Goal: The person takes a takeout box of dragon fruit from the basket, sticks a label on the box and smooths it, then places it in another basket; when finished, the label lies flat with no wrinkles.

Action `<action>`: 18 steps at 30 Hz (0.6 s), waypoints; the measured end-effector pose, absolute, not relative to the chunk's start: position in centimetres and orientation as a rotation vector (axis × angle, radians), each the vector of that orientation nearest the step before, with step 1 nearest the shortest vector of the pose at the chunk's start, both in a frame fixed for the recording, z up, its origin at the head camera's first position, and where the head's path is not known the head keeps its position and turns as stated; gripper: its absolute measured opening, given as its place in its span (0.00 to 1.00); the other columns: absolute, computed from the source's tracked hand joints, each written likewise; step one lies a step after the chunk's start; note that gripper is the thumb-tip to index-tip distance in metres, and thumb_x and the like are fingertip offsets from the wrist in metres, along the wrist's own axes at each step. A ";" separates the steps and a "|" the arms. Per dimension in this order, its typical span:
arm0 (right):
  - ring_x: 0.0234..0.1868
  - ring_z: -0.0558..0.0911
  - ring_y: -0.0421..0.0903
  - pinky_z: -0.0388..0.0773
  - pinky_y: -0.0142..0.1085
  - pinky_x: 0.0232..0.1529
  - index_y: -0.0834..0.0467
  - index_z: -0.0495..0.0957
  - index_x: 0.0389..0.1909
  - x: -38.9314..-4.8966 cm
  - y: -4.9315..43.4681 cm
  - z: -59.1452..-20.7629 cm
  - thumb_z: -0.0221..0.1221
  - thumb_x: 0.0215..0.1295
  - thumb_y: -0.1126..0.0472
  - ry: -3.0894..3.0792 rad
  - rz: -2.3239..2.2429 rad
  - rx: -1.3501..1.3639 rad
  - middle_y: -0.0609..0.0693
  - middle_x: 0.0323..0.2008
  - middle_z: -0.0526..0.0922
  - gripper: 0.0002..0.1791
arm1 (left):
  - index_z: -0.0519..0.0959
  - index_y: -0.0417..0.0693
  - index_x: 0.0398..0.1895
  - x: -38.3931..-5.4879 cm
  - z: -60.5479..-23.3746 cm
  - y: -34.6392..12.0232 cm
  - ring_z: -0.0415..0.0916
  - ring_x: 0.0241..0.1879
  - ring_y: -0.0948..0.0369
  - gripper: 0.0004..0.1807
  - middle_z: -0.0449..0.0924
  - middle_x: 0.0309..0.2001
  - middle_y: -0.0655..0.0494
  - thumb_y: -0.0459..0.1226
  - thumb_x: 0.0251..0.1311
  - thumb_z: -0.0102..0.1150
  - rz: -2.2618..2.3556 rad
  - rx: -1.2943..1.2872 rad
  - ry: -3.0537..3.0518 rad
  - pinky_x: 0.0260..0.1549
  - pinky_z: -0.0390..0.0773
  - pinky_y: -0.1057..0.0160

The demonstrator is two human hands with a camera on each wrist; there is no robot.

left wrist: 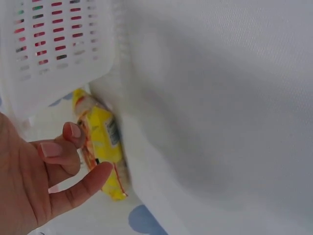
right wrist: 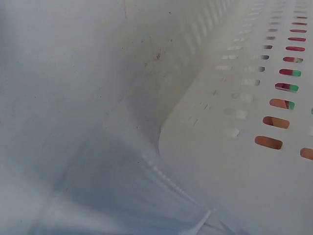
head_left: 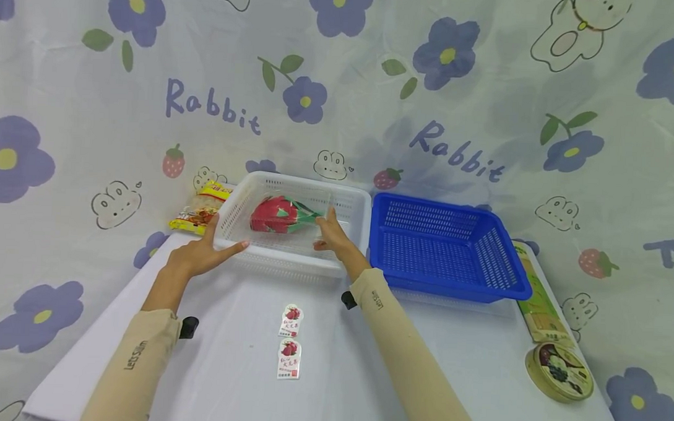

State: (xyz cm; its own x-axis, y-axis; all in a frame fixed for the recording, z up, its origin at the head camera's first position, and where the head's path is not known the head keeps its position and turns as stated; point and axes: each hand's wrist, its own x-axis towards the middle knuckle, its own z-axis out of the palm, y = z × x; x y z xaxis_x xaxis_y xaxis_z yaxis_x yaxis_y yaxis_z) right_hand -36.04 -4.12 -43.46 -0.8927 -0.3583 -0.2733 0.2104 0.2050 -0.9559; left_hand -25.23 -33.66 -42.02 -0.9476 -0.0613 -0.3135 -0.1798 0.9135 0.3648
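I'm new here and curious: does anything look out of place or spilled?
Nothing looks spilled. Two small white tags picturing red fruit lie loose before the rectangular white plastic basket, slightly odd because they're visibly attached to nothing.

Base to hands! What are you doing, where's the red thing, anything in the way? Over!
Left hand at white basket, right hand inside; its grip unclear. Red pack in basket. Nothing visibly blocking.

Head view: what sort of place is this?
Likely a staged tabletop setup, perhaps for recording: a white-covered table before a white sheet printed with purple flowers, holding a white rectangular plastic basket beside a blue rectangular plastic basket.
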 end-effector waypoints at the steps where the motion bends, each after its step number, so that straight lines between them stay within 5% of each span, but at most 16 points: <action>1: 0.35 0.75 0.53 0.79 0.50 0.54 0.50 0.20 0.78 -36.1 -4.1 -43.5 0.40 0.79 0.50 2.042 -1.737 -0.133 0.56 0.80 0.30 0.42 | 0.16 0.53 0.75 -25.2 -42.0 -33.7 0.74 0.35 0.42 0.65 0.76 0.41 0.31 0.81 0.52 0.31 0.569 -0.180 2.778 0.26 0.73 0.55; 10: 0.39 0.79 0.60 0.77 0.53 0.57 0.48 0.22 0.78 -36.0 -4.1 -43.1 0.41 0.79 0.52 2.011 -1.770 -0.082 0.56 0.80 0.31 0.42 | 0.16 0.53 0.76 -25.2 -42.1 -33.8 0.74 0.34 0.43 0.65 0.76 0.38 0.34 0.81 0.52 0.31 0.565 -0.187 2.782 0.25 0.71 0.55; 18: 0.28 0.76 0.51 0.78 0.53 0.56 0.49 0.25 0.79 -35.7 -4.2 -42.8 0.43 0.78 0.52 2.022 -1.789 -0.042 0.58 0.80 0.38 0.42 | 0.16 0.54 0.75 -25.1 -42.2 -34.2 0.74 0.33 0.45 0.66 0.76 0.35 0.36 0.83 0.50 0.29 0.553 -0.191 2.787 0.24 0.70 0.56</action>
State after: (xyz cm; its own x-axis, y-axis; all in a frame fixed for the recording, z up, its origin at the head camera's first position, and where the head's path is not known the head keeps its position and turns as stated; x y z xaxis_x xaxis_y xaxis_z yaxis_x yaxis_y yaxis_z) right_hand -35.75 -4.22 -42.77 -0.9035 -0.3056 -0.3004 0.2610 0.1636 -0.9514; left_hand -25.13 -34.22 -42.21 -0.9483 -0.0721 -0.3090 -0.1847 0.9174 0.3526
